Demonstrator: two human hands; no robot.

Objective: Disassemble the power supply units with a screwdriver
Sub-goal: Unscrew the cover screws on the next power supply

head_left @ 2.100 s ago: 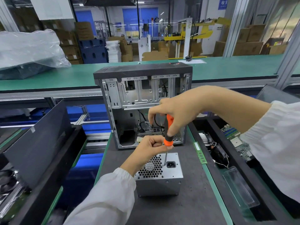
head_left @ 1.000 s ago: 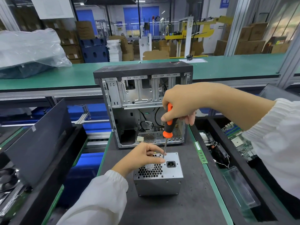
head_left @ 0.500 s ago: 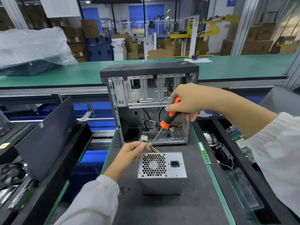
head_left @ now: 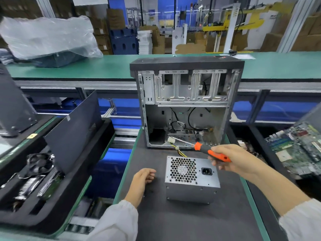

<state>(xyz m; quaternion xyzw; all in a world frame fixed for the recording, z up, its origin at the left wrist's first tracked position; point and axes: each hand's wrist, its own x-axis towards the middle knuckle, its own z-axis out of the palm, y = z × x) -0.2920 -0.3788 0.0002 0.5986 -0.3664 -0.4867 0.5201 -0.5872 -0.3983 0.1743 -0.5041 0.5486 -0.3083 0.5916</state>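
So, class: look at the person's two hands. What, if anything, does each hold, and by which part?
The right hand grips the screwdriver by its orange handle. The left hand seems to hold nothing, resting beside the power supply unit.

green conveyor bench | stacked cardboard boxes behind | blue wall panels

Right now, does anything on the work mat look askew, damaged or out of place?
Nothing stands out. The power supply unit sits square on the mat, fan grille up; its wires trail toward the open computer case.
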